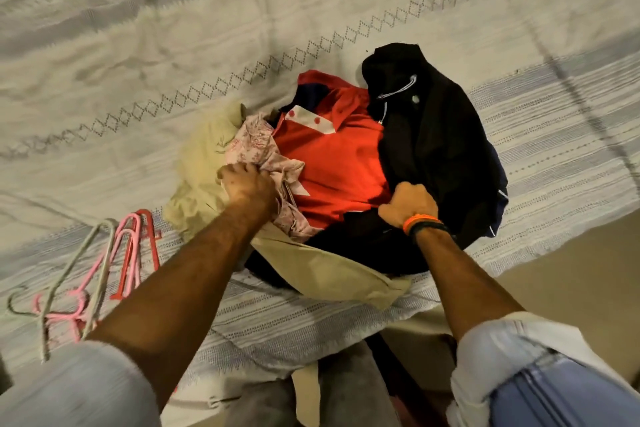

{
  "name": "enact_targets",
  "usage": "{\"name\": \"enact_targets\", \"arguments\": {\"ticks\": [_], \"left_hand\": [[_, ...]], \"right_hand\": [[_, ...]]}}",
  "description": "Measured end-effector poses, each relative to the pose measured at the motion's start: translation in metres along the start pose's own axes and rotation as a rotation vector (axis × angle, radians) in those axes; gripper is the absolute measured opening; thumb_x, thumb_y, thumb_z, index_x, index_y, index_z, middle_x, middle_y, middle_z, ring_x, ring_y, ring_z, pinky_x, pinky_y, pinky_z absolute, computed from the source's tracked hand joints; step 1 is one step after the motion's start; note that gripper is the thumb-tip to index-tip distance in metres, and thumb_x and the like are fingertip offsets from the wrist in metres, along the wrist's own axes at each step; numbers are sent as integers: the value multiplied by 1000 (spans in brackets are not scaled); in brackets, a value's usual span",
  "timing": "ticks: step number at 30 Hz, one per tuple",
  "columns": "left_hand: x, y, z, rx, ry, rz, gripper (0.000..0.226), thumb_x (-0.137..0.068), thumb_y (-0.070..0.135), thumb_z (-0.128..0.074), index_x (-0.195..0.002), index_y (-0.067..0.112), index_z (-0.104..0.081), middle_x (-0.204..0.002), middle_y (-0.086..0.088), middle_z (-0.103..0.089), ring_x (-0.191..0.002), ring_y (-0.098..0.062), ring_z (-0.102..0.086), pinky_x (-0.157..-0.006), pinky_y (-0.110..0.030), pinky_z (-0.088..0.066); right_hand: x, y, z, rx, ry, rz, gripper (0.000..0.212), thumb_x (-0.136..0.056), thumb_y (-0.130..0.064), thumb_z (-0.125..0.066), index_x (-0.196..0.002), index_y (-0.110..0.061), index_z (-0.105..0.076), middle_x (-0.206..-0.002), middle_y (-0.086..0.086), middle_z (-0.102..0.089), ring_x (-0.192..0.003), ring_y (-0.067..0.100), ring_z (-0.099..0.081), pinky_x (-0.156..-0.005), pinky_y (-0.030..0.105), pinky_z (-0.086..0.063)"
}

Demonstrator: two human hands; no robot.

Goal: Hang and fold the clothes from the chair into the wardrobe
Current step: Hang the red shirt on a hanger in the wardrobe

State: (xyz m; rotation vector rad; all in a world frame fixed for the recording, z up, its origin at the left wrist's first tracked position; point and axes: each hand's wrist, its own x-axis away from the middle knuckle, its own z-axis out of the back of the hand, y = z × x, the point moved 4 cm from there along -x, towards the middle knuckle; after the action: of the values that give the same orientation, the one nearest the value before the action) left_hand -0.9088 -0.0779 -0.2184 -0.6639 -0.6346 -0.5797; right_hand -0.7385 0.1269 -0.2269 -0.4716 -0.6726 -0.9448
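A heap of clothes (339,163) lies mid-frame on the bed's woven cover (138,45). The left hand (247,185) has its grip bunched on a pink patterned garment (256,146); the right hand (408,204) fists black cloth (436,135). Hangers (104,274) lie lower left.

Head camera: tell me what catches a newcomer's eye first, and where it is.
The red shirt in the middle of the clothes pile on the bedspread stands out first. The left hand grips a pink patterned cloth beside it, and the right hand clutches the black garment. Pink and grey hangers lie at lower left.
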Motion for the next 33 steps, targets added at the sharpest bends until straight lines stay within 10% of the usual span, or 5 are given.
{"name": "enact_targets", "arguments": {"ticks": [4,10,13,25,33], "left_hand": [[-3,23,22,285,163,-85,46,-92,31,-53,-136,21,-46,-136,-16,-52,-125,-36,-49,-100,-47,-42],[-7,35,32,667,285,-273,22,-90,23,-58,-109,12,-63,-114,-11,-61,-106,-31,-58,-85,-41,-48],[-10,33,26,739,252,-274,27,-88,20,-60,-113,9,-62,-116,-11,-62,-106,-29,-57,-88,-40,-47],[26,-29,60,1267,536,31,28,-91,13,-50,-117,10,-57,-119,-12,-59,-110,-28,-56,-95,-41,-46],[96,-85,91,1418,50,-206,80,-90,73,-39,-124,5,-61,-124,-12,-60,-109,-31,-60,-97,-41,-49]], "right_hand": [[-9,-37,9,-112,163,210,43,-77,-23,-62,-118,-8,-60,-110,21,-66,-105,43,-62,-89,45,-52],[-35,-90,-2,-12,145,382,85,-86,-34,-72,-151,-8,-24,-149,13,-33,-130,37,-40,-101,45,-41],[-42,-88,-5,-7,202,348,41,-93,-25,-63,-129,-7,-55,-134,14,-49,-121,35,-51,-94,41,-44],[57,-97,30,-1414,83,326,12,-80,-18,-68,-71,-26,-71,-78,-6,-65,-79,12,-54,-80,34,-41],[181,-125,56,-1823,45,686,16,-56,-5,-54,-64,-10,-66,-64,-4,-62,-58,6,-50,-58,17,-41]]}}
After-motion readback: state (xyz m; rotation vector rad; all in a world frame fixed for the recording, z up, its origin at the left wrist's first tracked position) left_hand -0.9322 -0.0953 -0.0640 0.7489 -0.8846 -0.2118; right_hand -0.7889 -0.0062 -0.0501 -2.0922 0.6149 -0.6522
